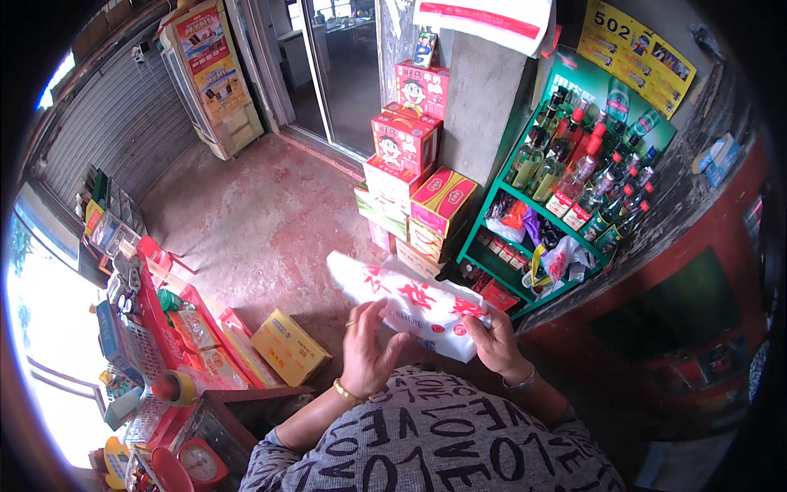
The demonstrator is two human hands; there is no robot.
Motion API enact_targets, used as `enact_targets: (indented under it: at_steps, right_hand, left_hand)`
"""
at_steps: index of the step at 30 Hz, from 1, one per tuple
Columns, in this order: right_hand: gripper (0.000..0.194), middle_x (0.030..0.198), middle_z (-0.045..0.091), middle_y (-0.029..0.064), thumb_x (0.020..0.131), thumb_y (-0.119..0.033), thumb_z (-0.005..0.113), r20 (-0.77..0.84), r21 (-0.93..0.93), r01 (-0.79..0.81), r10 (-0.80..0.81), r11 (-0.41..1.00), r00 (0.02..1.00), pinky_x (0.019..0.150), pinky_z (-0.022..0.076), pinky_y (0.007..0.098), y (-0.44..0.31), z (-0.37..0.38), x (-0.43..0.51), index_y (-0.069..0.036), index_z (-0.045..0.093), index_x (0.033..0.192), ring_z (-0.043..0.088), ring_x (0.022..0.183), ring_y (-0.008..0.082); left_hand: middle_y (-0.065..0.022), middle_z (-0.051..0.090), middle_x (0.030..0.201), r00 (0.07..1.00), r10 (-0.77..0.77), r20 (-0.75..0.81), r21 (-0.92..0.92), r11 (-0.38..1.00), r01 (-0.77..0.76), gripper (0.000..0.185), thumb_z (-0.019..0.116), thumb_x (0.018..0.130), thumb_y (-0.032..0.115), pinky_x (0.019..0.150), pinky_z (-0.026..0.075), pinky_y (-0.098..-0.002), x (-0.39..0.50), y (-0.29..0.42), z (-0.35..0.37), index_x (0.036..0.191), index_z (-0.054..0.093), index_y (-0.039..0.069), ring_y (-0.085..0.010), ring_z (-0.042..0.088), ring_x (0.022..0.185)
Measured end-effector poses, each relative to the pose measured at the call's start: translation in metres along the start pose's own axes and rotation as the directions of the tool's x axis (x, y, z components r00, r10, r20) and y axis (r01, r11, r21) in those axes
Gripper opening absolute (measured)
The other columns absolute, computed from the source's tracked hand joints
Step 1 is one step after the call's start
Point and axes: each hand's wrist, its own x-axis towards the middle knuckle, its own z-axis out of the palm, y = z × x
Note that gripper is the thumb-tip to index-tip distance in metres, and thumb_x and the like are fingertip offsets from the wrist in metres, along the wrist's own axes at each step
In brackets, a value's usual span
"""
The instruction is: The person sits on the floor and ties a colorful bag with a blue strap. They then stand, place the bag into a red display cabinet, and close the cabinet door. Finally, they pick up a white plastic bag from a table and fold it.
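Note:
A white plastic bag point(424, 307) with red characters is held up in front of my body, partly folded and creased. My right hand point(495, 344) grips its right end, thumb on top of the plastic. At the bag's left part is my left hand point(369, 347), thumb and fingers apart; whether its fingertips pinch the plastic cannot be told. A yellow bangle is on the left wrist and a silver-coloured one on the right. The bag's far left end sticks out beyond the left hand over the floor.
Stacked drink cartons point(406, 147) stand ahead beside a pillar. Right of them, a green shelf point(492, 206) holds glass bottles and plastic bags. A yellow cardboard box point(290, 347) lies on the floor at left, near a red counter point(212, 338) with goods and a round scale point(201, 461).

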Motion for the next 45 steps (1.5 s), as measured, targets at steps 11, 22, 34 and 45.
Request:
enact_targets:
  at_steps: [11, 22, 34, 45]
  right_hand:
    - [0.025, 0.094, 0.056, 0.0007, 0.094, -0.022, 0.042, 0.453, 0.395, -0.400, 0.204, 0.827, 0.868, 0.075, 0.0414, 0.0231, 0.032, 0.045, 0.015, -0.003, 0.054, 0.106, 0.050, 0.084, 0.0064]
    - [0.027, 0.082, 0.060, 0.0153, 0.080, -0.023, 0.059, 0.205, -0.354, 0.125, -0.053, 0.927, 0.977, 0.063, 0.0467, 0.0371, 0.043, 0.062, 0.027, -0.006, 0.056, 0.100, 0.060, 0.075, 0.0301]
    - [0.024, 0.091, 0.059, 0.0138, 0.078, -0.006, 0.060, 0.231, -0.367, 0.381, -0.313, 0.849, 0.921, 0.070, 0.0476, 0.0338, 0.033, 0.045, 0.045, -0.001, 0.055, 0.101, 0.059, 0.080, 0.0270]
    - [0.105, 0.138, 0.025, 0.0199, 0.064, -0.034, 0.079, 0.283, 0.079, -0.171, 0.142, 0.982, 0.949, 0.104, 0.0197, 0.0319, 0.064, -0.043, 0.059, 0.003, 0.013, 0.137, 0.024, 0.128, 0.0222]
  left_hand:
    - [-0.0054, 0.048, 0.118, 0.816, -0.244, 0.525, -0.807, 0.163, 0.568, 0.066, 0.065, 0.077, 0.035, 0.089, 0.039, -0.0314, -0.013, -0.031, 0.025, 0.127, 0.035, 0.005, -0.0166, 0.048, 0.107]
    - [-0.0018, 0.056, 0.085, 0.737, -0.454, 0.502, -0.784, 0.122, 0.609, 0.027, 0.062, 0.077, 0.022, 0.070, 0.040, -0.0241, -0.011, -0.039, 0.034, 0.096, 0.056, 0.004, -0.0108, 0.051, 0.078]
    - [-0.0134, 0.055, 0.106, 0.671, -0.457, 0.584, -0.811, -0.292, 0.508, 0.036, 0.048, 0.077, 0.015, 0.083, 0.046, -0.0385, 0.003, -0.049, 0.029, 0.111, 0.048, 0.002, -0.0261, 0.056, 0.096]
    - [-0.0173, 0.058, 0.102, 0.716, -0.410, 0.565, -0.792, -0.027, 0.610, 0.043, 0.047, 0.069, 0.007, 0.084, 0.047, -0.0437, -0.004, -0.055, 0.017, 0.111, 0.048, 0.000, -0.0306, 0.058, 0.094]
